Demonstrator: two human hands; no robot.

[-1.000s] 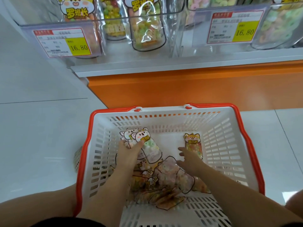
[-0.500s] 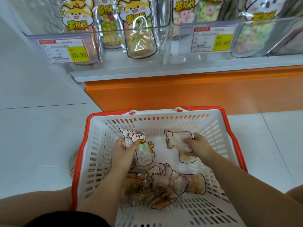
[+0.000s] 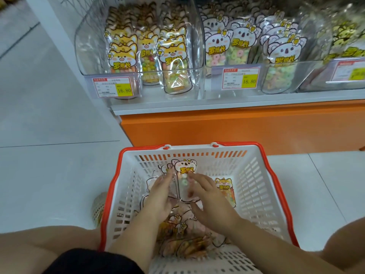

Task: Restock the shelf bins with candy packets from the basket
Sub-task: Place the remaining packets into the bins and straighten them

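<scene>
Both forearms reach down into the white basket (image 3: 256,194) with the red rim, which sits on the pale tiled floor (image 3: 49,175) in front of the shelf (image 3: 217,103).

The left hand (image 3: 160,196) is back-up, with its fingers running up the left edge of a koala packet (image 3: 185,169). It grips that packet upright near the far wall of the basket, above the rest. A second packet's top (image 3: 164,169) peeps out just behind the fingertips.

The right hand (image 3: 211,202) comes in from the other side with the wrist low and the thumb splayed well away from the palm. Its fingers (image 3: 194,179) lie on the front right of the same packet. They are smeared by motion, so I cannot tell whether they pinch it or only touch it.

The two hands are close together with the packet between them.

A fox packet (image 3: 225,188) lies flat on the basket floor just right of the right hand. A loose pile of packets (image 3: 187,246) sits under the wrists at the near end.

On the shelf, the clear left bin (image 3: 88,46) holds rows of fox packets standing on end. The next bin (image 3: 246,64) holds koala packets. Each bin carries a price tag (image 3: 116,88) on its front.
</scene>
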